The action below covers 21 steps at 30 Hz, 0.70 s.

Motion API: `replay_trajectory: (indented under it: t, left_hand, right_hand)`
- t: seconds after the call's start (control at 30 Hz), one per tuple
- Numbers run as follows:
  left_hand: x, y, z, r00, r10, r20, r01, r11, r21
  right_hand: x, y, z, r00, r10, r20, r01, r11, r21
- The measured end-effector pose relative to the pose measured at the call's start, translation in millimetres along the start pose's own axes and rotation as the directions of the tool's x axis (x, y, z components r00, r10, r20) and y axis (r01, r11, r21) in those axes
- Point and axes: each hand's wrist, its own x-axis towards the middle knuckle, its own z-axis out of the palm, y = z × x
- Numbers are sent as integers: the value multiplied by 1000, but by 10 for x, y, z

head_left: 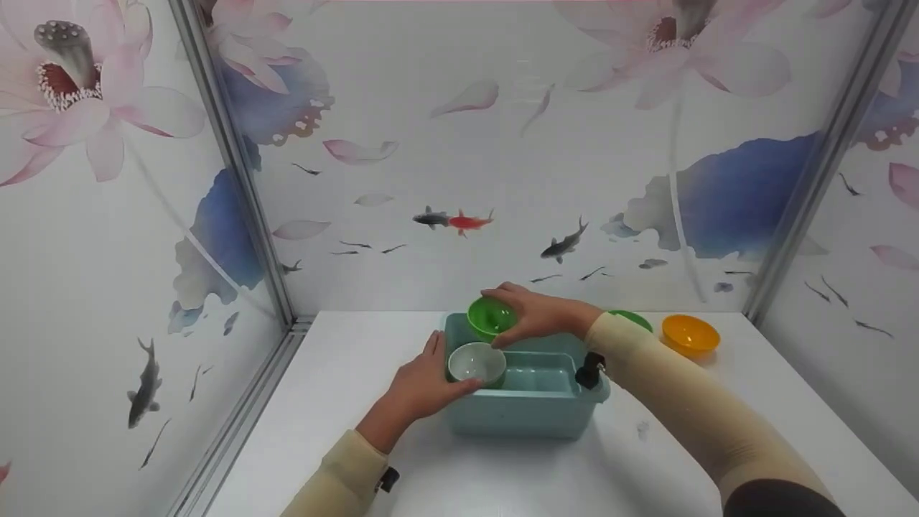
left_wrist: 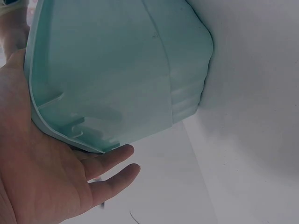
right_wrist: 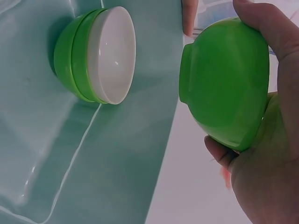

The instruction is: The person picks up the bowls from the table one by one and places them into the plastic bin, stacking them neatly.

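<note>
Fingers of the right hand [right_wrist: 266,140] curl round a green bowl [right_wrist: 224,79], gripping it at the teal bin's [head_left: 531,413] back-left corner, just above the rim. Left hand [head_left: 423,388] lies flat against the bin's left wall, fingers [left_wrist: 110,161] straight and slightly spread, steadying it. A white-lined green bowl [head_left: 477,363] already sits inside the bin. Step in hand, as judged: loading bowls. Next move calls for lowering the held bowl beside or into the seated one. An orange bowl [head_left: 690,334] waits behind. No readable writing or labels.
</note>
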Motion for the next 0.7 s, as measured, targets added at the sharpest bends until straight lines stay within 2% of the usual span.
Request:
replay_trajectory:
  t: [0.2, 0.7]
  left_hand:
    - [5, 1, 3, 1000, 7, 1, -7, 1000, -2]
    - [-7, -9, -12, 1000, 27, -8, -27, 999, -26]
  right_hand:
    - [67, 26, 34, 1000, -7, 17, 7, 1000, 10]
    - [243, -108, 75, 992, 76, 103, -70, 996, -57]
